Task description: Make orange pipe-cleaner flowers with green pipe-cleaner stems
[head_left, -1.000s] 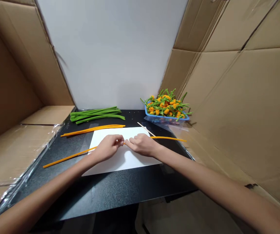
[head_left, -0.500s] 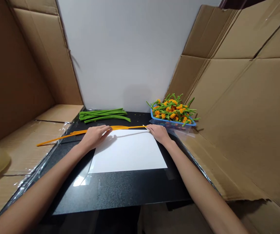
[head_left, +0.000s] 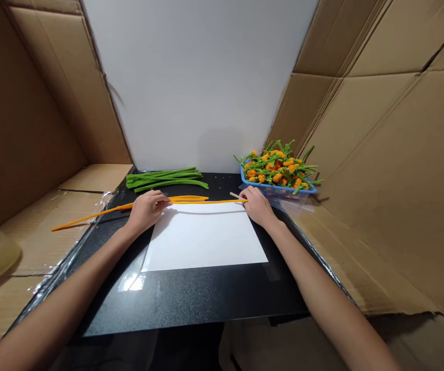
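Our left hand [head_left: 147,210] lies over an orange pipe cleaner [head_left: 206,202] that runs along the top edge of a sheet of white paper [head_left: 202,239]. The fingers sit close together, curved down on it; whether they grip or only press, we cannot tell. Our right hand [head_left: 258,207] is at the far end of the stem, beside a thin wooden stick [head_left: 236,195], fingers narrow over both, and again we cannot tell if they pinch.

The pipe cleaner looks light and soft. Its fuzz should keep it from slipping, but its thin wire core will likely bend if held by one end, so we would take it between finger and thumb, near the stick. The stick seems stiff but slender.

Beyond lie a bundle of green pipe cleaners [head_left: 166,179] and a blue plastic basket [head_left: 279,189] of orange-and-green flowers [head_left: 278,167], on a black table [head_left: 191,304].
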`<state>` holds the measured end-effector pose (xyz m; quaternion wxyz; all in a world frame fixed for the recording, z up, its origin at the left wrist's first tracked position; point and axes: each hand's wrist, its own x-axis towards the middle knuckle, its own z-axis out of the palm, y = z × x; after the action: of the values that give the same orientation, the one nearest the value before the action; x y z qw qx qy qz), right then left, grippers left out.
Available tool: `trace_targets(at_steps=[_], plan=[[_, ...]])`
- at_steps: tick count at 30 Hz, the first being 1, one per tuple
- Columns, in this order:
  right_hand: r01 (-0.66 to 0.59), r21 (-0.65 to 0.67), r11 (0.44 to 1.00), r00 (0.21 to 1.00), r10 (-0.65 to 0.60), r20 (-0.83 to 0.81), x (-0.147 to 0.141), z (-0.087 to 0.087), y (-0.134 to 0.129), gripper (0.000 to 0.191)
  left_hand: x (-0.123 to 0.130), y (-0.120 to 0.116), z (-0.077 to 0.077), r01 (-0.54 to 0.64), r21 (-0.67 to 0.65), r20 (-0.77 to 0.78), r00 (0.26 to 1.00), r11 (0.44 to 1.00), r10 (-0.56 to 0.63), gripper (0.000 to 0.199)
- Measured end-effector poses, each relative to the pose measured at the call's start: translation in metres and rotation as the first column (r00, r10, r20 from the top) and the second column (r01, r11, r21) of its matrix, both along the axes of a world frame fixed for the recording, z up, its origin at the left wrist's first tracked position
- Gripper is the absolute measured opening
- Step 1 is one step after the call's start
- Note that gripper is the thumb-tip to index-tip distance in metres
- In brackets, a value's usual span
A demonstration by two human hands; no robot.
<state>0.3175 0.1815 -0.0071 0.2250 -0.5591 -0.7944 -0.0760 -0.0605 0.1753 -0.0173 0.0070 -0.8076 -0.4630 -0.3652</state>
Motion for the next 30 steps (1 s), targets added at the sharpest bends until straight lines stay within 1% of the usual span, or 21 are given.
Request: trace_targets(at_steps=[2, 3, 4, 6, 8, 9, 10, 12, 13, 15, 16, 17, 19, 20, 21, 23, 26, 27, 28, 29, 30], plan=[[-0.020, 0.031, 0.999, 0.993, 0.024, -0.115, -0.003, 0.003, -0.001, 0.021, 0.000, -0.001, 0.001, -0.011, -0.004, 0.039, 0.999, 1.000, 0.011, 0.024], [-0.019, 0.015, 1.000, 0.980, 0.022, -0.197, -0.005, 0.004, -0.002, 0.020, 0.000, -0.001, 0.001, -0.026, -0.003, 0.060, 0.998, 1.000, 0.026, 0.024], [-0.021, -0.018, 1.000, 0.956, 0.015, -0.292, -0.007, 0.005, -0.002, 0.020, 0.000, -0.001, 0.002, -0.044, -0.003, 0.078, 0.996, 0.999, 0.044, 0.024], [-0.048, -0.085, 0.995, 0.875, 0.000, -0.484, -0.010, 0.007, -0.002, 0.020, -0.002, -0.001, 0.002, -0.076, -0.007, 0.091, 0.993, 0.997, 0.077, 0.025], [-0.125, -0.123, 0.984, 0.764, 0.017, -0.645, -0.013, 0.011, -0.003, 0.023, -0.005, 0.000, 0.001, -0.103, -0.013, 0.074, 0.992, 0.995, 0.104, 0.026], [-0.184, -0.143, 0.973, 0.694, 0.025, -0.720, -0.014, 0.013, -0.004, 0.025, -0.007, 0.001, 0.000, -0.119, -0.017, 0.057, 0.991, 0.993, 0.119, 0.026], [-0.255, -0.173, 0.952, 0.617, 0.023, -0.787, -0.014, 0.016, -0.005, 0.028, -0.009, 0.002, -0.001, -0.141, -0.022, 0.037, 0.989, 0.990, 0.142, 0.026], [-0.408, -0.226, 0.885, 0.461, -0.014, -0.887, -0.014, 0.022, -0.009, 0.033, -0.012, 0.003, -0.002, -0.191, -0.047, -0.008, 0.982, 0.981, 0.190, 0.025], [-0.467, -0.235, 0.852, 0.396, -0.036, -0.917, -0.015, 0.024, -0.010, 0.036, -0.013, 0.003, -0.003, -0.199, -0.068, -0.038, 0.980, 0.978, 0.196, 0.024], [-0.525, -0.225, 0.821, 0.315, -0.058, -0.947, -0.016, 0.027, -0.013, 0.039, -0.013, 0.003, -0.004, -0.183, -0.106, -0.104, 0.980, 0.977, 0.173, 0.026], [-0.531, -0.224, 0.817, 0.304, -0.063, -0.951, -0.018, 0.028, -0.014, 0.040, -0.013, 0.003, -0.004, -0.173, -0.113, -0.127, 0.979, 0.978, 0.159, 0.027], [-0.524, -0.236, 0.818, 0.314, -0.072, -0.947, -0.019, 0.027, -0.015, 0.040, -0.012, 0.003, -0.003, -0.163, -0.108, -0.142, 0.979, 0.981, 0.147, 0.027], [-0.479, -0.303, 0.824, 0.377, -0.118, -0.919, -0.022, 0.023, -0.015, 0.039, -0.011, 0.002, -0.002, -0.164, -0.075, -0.143, 0.978, 0.984, 0.152, 0.028], [-0.450, -0.346, 0.823, 0.396, -0.164, -0.903, -0.023, 0.021, -0.015, 0.037, -0.011, 0.002, 0.000, -0.166, -0.058, -0.136, 0.978, 0.984, 0.157, 0.027], [-0.431, -0.392, 0.813, 0.398, -0.219, -0.891, -0.023, 0.019, -0.015, 0.034, -0.011, 0.002, 0.001, -0.164, -0.043, -0.130, 0.979, 0.986, 0.157, 0.028], [-0.439, -0.473, 0.764, 0.363, -0.330, -0.871, -0.023, 0.016, -0.014, 0.027, -0.010, 0.001, 0.004, -0.157, -0.015, -0.108, 0.982, 0.988, 0.154, 0.028], [-0.519, -0.552, 0.653, 0.330, -0.442, -0.834, -0.024, 0.016, -0.016, 0.026, -0.006, -0.003, 0.007, -0.128, 0.048, -0.016, 0.992, 0.991, 0.129, 0.029], [-0.548, -0.560, 0.622, 0.308, -0.472, -0.826, -0.025, 0.017, -0.016, 0.027, -0.003, -0.004, 0.008, -0.109, 0.070, 0.018, 0.994, 0.992, 0.108, 0.030], [-0.581, -0.554, 0.596, 0.267, -0.503, -0.822, -0.027, 0.018, -0.017, 0.028, -0.001, -0.006, 0.008, -0.086, 0.085, 0.044, 0.996, 0.993, 0.082, 0.030], [-0.614, -0.533, 0.582, 0.209, -0.531, -0.821, -0.029, 0.018, -0.017, 0.027, 0.002, -0.007, 0.008, -0.056, 0.090, 0.061, 0.997, 0.994, 0.051, 0.030], [-0.640, -0.495, 0.588, 0.137, -0.547, -0.826, -0.031, 0.018, -0.017, 0.025, 0.004, -0.008, 0.008, -0.022, 0.086, 0.070, 0.997, 0.996, 0.016, 0.029]])
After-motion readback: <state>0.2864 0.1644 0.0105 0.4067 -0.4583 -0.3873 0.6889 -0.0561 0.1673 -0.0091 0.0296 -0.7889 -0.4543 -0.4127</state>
